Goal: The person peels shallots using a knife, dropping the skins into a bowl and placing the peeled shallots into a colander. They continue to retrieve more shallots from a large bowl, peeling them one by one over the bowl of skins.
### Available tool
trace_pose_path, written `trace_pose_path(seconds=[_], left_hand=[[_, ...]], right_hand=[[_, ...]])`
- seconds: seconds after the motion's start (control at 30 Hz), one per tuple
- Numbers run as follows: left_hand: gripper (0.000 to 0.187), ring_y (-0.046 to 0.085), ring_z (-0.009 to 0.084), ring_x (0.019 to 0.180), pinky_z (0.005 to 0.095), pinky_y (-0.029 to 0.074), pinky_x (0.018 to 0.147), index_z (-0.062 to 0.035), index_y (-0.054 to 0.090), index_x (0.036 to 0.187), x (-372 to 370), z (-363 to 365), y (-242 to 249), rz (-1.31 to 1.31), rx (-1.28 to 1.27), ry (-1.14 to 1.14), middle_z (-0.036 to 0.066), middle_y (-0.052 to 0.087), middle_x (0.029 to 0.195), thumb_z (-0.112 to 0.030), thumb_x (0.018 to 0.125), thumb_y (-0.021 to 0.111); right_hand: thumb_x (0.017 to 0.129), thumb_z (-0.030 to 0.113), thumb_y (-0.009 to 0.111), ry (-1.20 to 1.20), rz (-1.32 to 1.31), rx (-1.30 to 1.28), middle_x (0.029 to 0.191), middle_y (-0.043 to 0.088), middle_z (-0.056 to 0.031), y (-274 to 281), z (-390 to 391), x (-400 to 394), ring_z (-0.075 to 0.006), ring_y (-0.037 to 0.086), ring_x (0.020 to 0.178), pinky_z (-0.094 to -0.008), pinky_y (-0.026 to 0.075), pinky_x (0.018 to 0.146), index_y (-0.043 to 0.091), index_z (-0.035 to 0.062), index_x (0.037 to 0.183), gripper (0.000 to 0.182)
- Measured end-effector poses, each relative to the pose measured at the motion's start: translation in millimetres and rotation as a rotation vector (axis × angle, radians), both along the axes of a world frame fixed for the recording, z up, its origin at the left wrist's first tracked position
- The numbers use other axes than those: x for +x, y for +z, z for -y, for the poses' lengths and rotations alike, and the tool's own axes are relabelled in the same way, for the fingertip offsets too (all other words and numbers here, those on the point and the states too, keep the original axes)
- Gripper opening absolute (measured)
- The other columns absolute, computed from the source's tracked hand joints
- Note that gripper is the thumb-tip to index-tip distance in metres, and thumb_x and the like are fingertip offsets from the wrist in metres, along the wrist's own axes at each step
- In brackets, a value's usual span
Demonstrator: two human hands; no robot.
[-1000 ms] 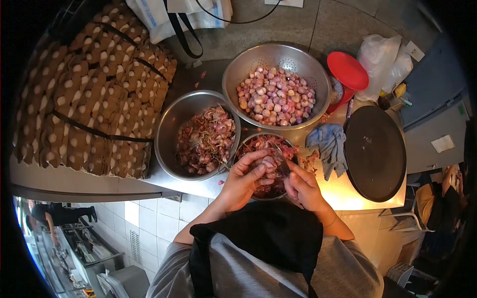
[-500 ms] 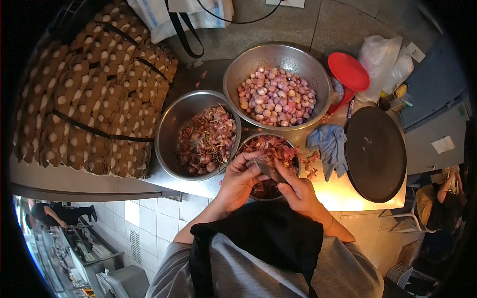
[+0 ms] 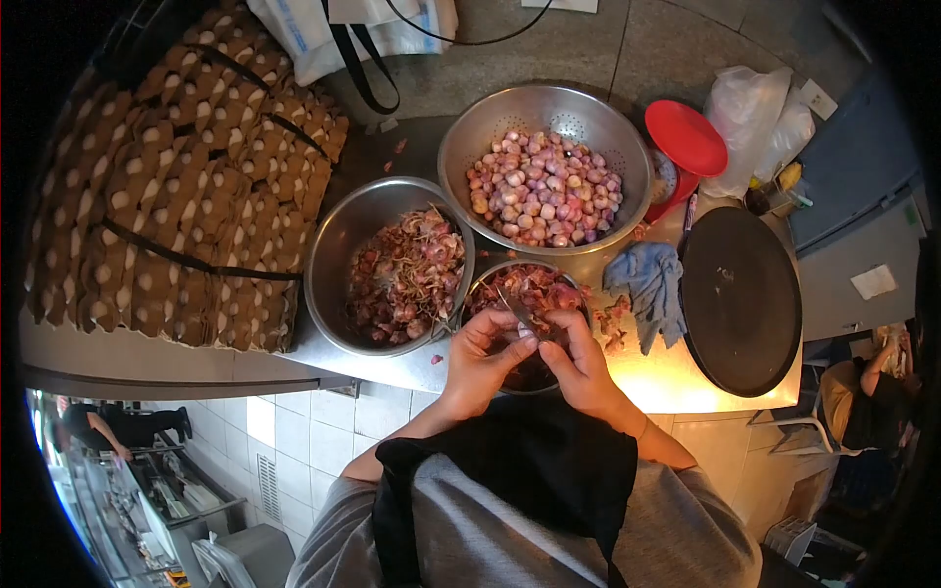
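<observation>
My left hand (image 3: 482, 365) pinches a small shallot (image 3: 523, 330) between thumb and fingers. In my right hand (image 3: 580, 368) is a small knife (image 3: 516, 307), its blade pointing up and left across the shallot. Both hands are close together over a metal bowl (image 3: 502, 267) of reddish shallot skins (image 3: 551, 284). Left of it, a larger steel bowl (image 3: 323, 316) holds unpeeled shallots with dry roots and skins (image 3: 407, 279). Behind stands a steel colander (image 3: 627, 147) with many peeled shallots (image 3: 549, 191).
Stacked egg trays (image 3: 186, 196) rise at the left. To the right lie a blue cloth or glove (image 3: 647, 289) and a round black tray (image 3: 742, 314). A red scale (image 3: 686, 142) and plastic bags (image 3: 745, 127) stand at back right. Other people (image 3: 123, 426) appear at both sides.
The knife has turned from lying flat across the fingers to pointing more steeply up and left. Both hands have shifted slightly, and the shallot now shows between the fingertips.
</observation>
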State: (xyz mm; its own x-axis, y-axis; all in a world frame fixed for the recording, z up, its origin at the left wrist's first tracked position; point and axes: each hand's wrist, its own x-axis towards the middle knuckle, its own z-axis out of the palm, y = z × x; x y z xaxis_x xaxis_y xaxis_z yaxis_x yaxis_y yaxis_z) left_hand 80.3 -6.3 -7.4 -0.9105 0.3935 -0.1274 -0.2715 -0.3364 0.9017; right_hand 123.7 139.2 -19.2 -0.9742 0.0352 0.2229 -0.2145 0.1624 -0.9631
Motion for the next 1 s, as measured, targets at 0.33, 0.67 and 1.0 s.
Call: trace_pose_path(seconds=[0.33, 0.67, 1.0], left_hand=[[0.043, 0.053, 0.0145, 0.094, 0.0261, 0.043, 0.083, -0.0017, 0.037, 0.113, -3, 8, 5, -0.064, -0.007, -0.108, 0.01, 0.055, 0.1, 0.003, 0.077, 0.06], [0.03, 0.054, 0.0118, 0.093, 0.0252, 0.045, 0.082, -0.0003, 0.052, 0.105, -11, 18, 7, -0.031, -0.089, -0.078, 0.006, 0.058, 0.098, 0.003, 0.076, 0.061], [0.027, 0.055, 0.0096, 0.087, 0.023, 0.046, 0.078, -0.0014, 0.057, 0.103, -12, 18, 5, -0.08, -0.176, -0.083, 0.004, 0.06, 0.096, 0.004, 0.076, 0.061]], right_hand=[[0.092, 0.021, 0.039, 0.224, 0.415, -0.691, 0.059, 0.035, 0.0022, 1, -9, -1, -0.0053, 0.031, 0.047, -0.0183, 0.025, 0.041, 0.038, 0.0086, 0.105, 0.018], [0.09, 0.017, 0.043, 0.018, 0.11, 0.001, 0.109, 0.052, -0.0139, -9, -14, -2, -0.0246, 0.051, 0.1, -0.0281, 0.037, 0.087, 0.031, 0.0022, 0.128, 0.043], [0.087, 0.014, 0.048, 0.167, 0.097, 0.121, 0.121, 0.048, -0.0163, 19, -11, 5, -0.0256, 0.049, 0.111, -0.0296, 0.037, 0.091, 0.043, 0.0021, 0.123, 0.037]])
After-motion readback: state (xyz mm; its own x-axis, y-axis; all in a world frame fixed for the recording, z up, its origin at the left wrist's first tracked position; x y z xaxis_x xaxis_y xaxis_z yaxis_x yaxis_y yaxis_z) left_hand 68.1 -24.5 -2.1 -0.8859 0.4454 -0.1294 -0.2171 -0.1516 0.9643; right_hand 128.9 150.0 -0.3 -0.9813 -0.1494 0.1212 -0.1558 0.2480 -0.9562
